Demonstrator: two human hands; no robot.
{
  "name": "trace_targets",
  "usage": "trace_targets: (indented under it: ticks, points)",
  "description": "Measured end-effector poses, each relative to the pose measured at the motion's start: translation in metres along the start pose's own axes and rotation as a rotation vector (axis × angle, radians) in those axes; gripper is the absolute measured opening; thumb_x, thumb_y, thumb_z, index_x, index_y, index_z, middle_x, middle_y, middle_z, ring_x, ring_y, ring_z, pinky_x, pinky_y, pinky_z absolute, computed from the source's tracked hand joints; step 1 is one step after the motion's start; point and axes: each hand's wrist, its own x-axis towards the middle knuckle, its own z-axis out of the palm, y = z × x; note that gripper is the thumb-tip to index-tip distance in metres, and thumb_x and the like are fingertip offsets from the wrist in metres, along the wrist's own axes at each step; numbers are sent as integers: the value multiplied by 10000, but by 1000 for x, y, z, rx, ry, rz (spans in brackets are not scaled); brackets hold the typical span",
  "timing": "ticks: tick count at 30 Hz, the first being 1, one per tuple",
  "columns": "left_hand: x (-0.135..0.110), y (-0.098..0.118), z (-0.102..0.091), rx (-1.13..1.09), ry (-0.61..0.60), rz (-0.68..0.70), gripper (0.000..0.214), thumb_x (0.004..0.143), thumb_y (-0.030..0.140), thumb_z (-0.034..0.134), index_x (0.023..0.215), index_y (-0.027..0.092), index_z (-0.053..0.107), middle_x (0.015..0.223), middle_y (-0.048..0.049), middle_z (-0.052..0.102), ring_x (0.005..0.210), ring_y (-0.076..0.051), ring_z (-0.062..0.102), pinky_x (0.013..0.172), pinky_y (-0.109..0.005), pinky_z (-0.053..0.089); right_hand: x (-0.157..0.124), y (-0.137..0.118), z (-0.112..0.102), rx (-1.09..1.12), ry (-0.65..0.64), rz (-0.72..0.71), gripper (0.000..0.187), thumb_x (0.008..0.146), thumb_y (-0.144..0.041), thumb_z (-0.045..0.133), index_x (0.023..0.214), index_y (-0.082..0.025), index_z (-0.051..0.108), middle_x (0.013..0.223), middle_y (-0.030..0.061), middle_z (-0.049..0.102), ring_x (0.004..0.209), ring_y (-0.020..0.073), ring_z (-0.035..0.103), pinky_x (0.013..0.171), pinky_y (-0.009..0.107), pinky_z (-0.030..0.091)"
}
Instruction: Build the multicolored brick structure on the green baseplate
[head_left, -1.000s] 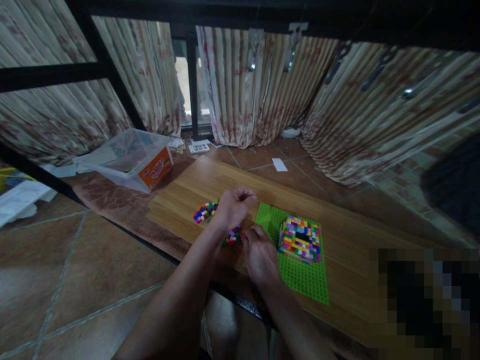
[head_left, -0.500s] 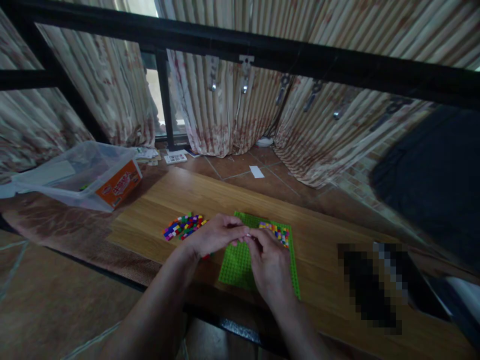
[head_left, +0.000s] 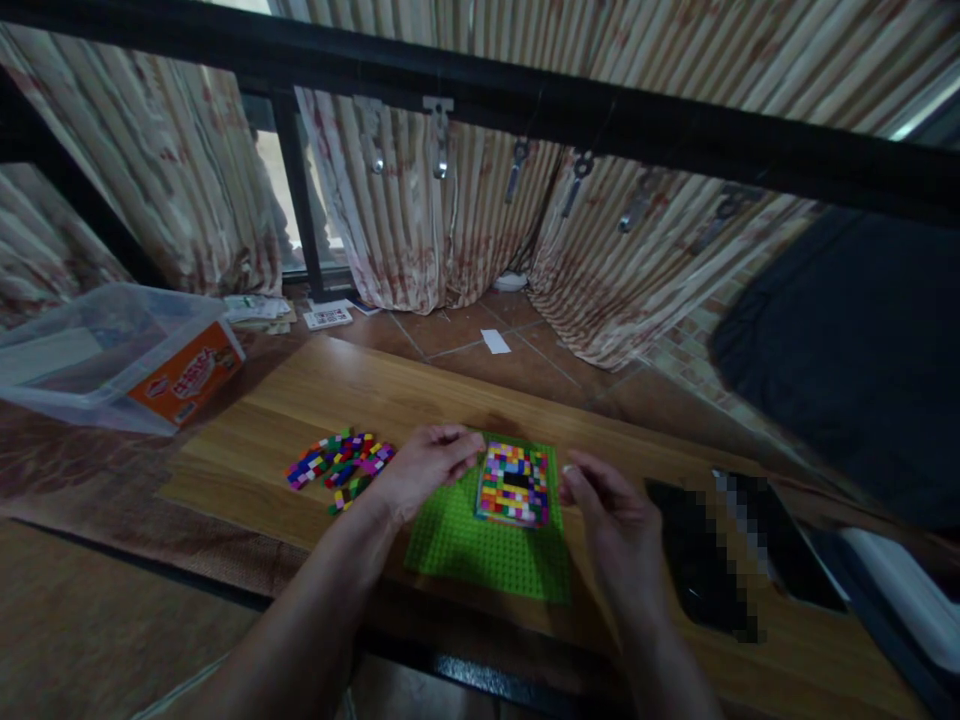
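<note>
A square block structure (head_left: 495,497) of multicoloured toy bricks, with a dark opening in its middle, stands on the far part of a green studded baseplate (head_left: 487,560). My left hand (head_left: 427,468) is at the structure's left side, thumb and fingers pinched together; whatever is in the pinch is hidden. To the right of the baseplate, my right hand (head_left: 619,515) is raised with thumb and forefinger closed on a small white piece (head_left: 567,469), which looks like a toy brick. Loose coloured bricks (head_left: 341,460) lie in a pile left of my left hand.
The wooden table (head_left: 300,390) runs under everything. A clear plastic bin (head_left: 112,380) with an orange label stands at the left. Dark, partly pixelated flat objects (head_left: 697,550) lie on the right. A black metal bar (head_left: 480,90) with hanging hooks crosses above, before curtains (head_left: 420,220).
My hands were together over the baseplate and have parted, the right one moving right. The brick structure is now uncovered. The view has shifted a little to the right.
</note>
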Motion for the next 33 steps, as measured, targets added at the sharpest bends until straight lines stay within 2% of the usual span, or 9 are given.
trace_targets:
  ticks: [2, 4, 8, 11, 14, 19, 24, 28, 33]
  points:
    - [4, -2, -2, -4, 123, 4, 300, 673, 418, 701, 624, 144, 591, 534, 41, 477, 462, -48, 364, 448, -193, 235, 4, 4, -9, -21, 16, 23, 283, 756, -381, 666, 962, -189, 693, 730, 16, 702, 633, 168, 642, 639, 324, 537]
    - [7, -4, -2, -12, 178, 3, 282, 671, 411, 697, 654, 143, 610, 544, 39, 495, 460, -50, 374, 451, -194, 241, 5, 8, -12, -59, 4, 43, 277, 764, -395, 654, 933, -179, 694, 743, 32, 708, 651, 186, 655, 653, 340, 540]
    - [9, -8, 4, -25, 173, 1, 274, 659, 397, 711, 663, 142, 611, 583, 29, 532, 477, -53, 401, 462, -196, 262, 5, 14, -7, -145, -72, 61, 259, 795, -405, 615, 899, -179, 686, 824, 62, 715, 721, 215, 669, 687, 359, 534]
    - [10, -9, 9, -12, 155, 7, 275, 668, 395, 705, 655, 140, 606, 586, 28, 529, 483, -54, 403, 462, -197, 265, 8, 18, -2, -192, -97, -15, 228, 810, -391, 599, 869, -198, 705, 890, 64, 706, 843, 223, 651, 786, 375, 508]
    - [11, -10, 10, 3, 141, 11, 274, 679, 392, 694, 643, 138, 597, 582, 30, 522, 487, -54, 401, 461, -197, 264, 15, 25, 3, -136, -101, -74, 182, 777, -370, 637, 804, -215, 726, 997, 65, 667, 974, 229, 609, 872, 388, 472]
    - [12, -10, 10, 16, 148, 15, 277, 674, 397, 695, 648, 139, 597, 589, 32, 528, 491, -54, 403, 463, -196, 268, 22, 38, 11, -30, -122, -5, 122, 722, -340, 695, 775, -243, 747, 1094, 64, 610, 1082, 238, 559, 954, 409, 413]
    - [11, -11, 10, 44, 128, 40, 291, 694, 404, 681, 614, 143, 581, 559, 35, 509, 477, -57, 388, 456, -206, 264, 24, 46, 15, 32, -141, 51, 118, 693, -353, 721, 763, -261, 749, 1149, 58, 603, 1122, 256, 535, 966, 431, 395]
    - [10, -11, 10, 48, 126, 43, 287, 702, 400, 677, 619, 142, 582, 559, 36, 509, 470, -55, 382, 456, -210, 261, 24, 46, 18, 89, -118, 94, 131, 657, -341, 746, 747, -246, 741, 1097, 53, 639, 1093, 253, 555, 947, 416, 402]
    - [9, -12, 10, 48, 137, 30, 302, 688, 420, 688, 632, 139, 595, 578, 30, 524, 490, -58, 401, 468, -209, 270, 23, 41, 22, 243, -114, 213, 287, 615, -311, 766, 887, -234, 714, 888, 15, 696, 834, 197, 627, 793, 369, 478]
